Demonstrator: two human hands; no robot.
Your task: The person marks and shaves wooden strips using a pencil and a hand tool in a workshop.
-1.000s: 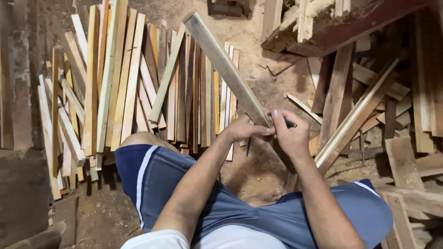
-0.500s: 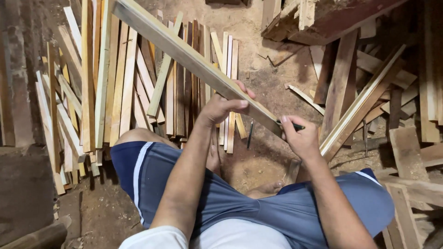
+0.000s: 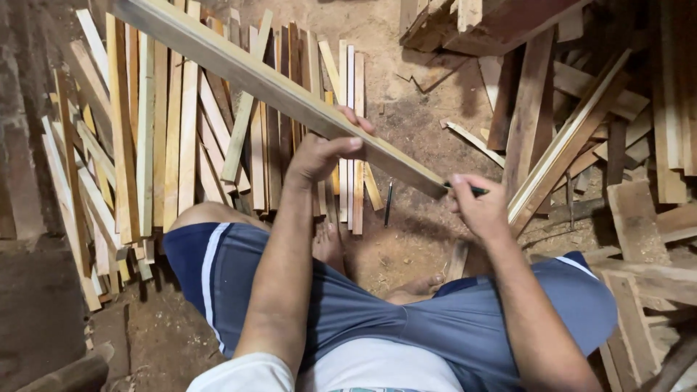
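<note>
A long pale wooden slat [image 3: 247,72] runs from the upper left down to the middle right, held above the ground. My left hand [image 3: 323,152] grips the slat near its middle, fingers wrapped over its top edge. My right hand [image 3: 479,207] is at the slat's near end and holds a dark pencil [image 3: 472,191] with its tip against that end. I sit on the dirt floor in blue shorts, with my bare feet under the slat.
Many wooden strips [image 3: 181,145] lie side by side on the ground at the left. Stacked planks and offcuts [image 3: 581,123] crowd the right. A dark pallet-like frame [image 3: 479,22] sits at the top. A thin dark nail-like piece [image 3: 388,203] lies on the dirt.
My left hand has slid up the slat, away from my right hand. The slat has swung flatter, its far end now reaching the upper left.
</note>
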